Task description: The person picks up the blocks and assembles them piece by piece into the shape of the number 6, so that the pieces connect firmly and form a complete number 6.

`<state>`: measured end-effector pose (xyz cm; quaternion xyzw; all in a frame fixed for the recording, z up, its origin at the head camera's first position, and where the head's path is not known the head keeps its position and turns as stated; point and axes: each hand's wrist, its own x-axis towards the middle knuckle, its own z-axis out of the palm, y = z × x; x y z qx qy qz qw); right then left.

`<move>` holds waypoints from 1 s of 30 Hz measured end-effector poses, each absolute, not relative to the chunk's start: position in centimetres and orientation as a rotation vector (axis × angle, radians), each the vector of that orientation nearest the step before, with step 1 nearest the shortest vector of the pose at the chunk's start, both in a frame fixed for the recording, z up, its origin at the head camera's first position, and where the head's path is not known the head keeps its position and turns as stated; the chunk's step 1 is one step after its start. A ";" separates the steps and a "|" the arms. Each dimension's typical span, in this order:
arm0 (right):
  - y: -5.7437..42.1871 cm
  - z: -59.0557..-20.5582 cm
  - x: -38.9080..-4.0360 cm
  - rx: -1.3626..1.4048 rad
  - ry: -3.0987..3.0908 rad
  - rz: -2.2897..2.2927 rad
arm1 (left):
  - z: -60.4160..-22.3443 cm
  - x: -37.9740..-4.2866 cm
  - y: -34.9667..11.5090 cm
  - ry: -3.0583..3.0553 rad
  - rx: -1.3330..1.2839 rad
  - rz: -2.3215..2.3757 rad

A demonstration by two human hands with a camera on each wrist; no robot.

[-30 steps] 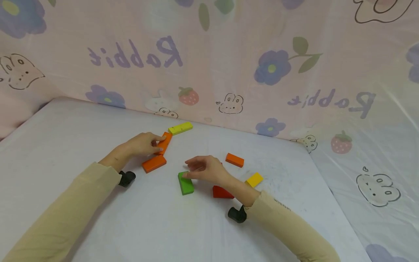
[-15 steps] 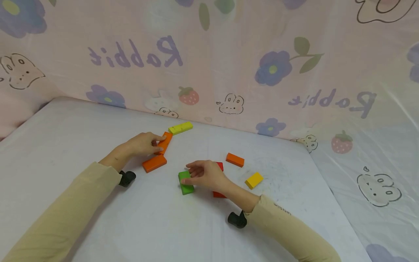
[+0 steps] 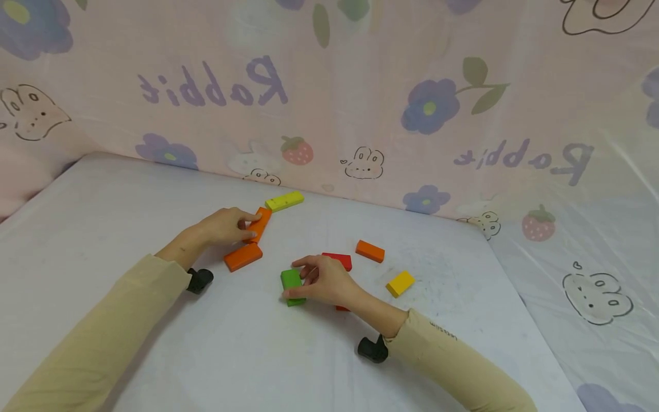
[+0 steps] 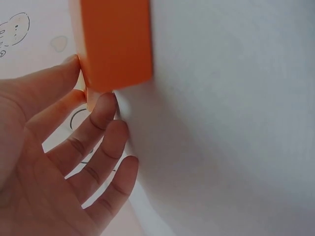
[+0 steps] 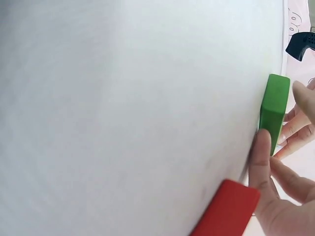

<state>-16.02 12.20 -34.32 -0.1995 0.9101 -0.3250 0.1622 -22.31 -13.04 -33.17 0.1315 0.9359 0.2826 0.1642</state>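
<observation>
My left hand (image 3: 221,226) pinches an orange block (image 3: 262,220) between thumb and fingers on the table. A second orange block (image 3: 243,257) lies nearer and fills the top of the left wrist view, hiding most of the pinched one there. My right hand (image 3: 326,280) curls round a green block (image 3: 289,279), thumb over its near end and index finger at its far end. In the right wrist view, a fingertip is against the side of the green block (image 5: 275,96). Two red blocks, one behind (image 3: 341,260) and one partly hidden under the right hand (image 3: 342,308), lie close by.
A yellow-green block (image 3: 285,201) touches the far end of the pinched orange block. To the right lie a smaller orange block (image 3: 369,250) and a yellow block (image 3: 400,284). A printed curtain (image 3: 329,114) hangs behind the white table (image 3: 231,349).
My right hand has lowered toward me; its thumb has slid from the green block's top to its near end, uncovering the far red block. The left hand stays put.
</observation>
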 end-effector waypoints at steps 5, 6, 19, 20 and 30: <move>12.3 -34.3 -16.0 -0.580 2.592 -0.918 | -33.2 -22.3 -13.0 2.669 0.386 0.804; 12.3 -34.3 -16.0 -0.580 2.591 -0.919 | -33.2 -22.3 -13.0 2.670 0.390 0.804; 12.4 -34.1 -16.0 -0.572 2.594 -0.896 | -33.3 -22.4 -13.0 2.665 0.383 0.807; 12.4 -34.1 -16.0 -0.574 2.597 -0.895 | -33.3 -22.4 -13.0 2.664 0.384 0.807; 12.6 -34.0 -15.9 -0.588 2.600 -0.935 | -33.3 -22.4 -13.0 2.668 0.391 0.803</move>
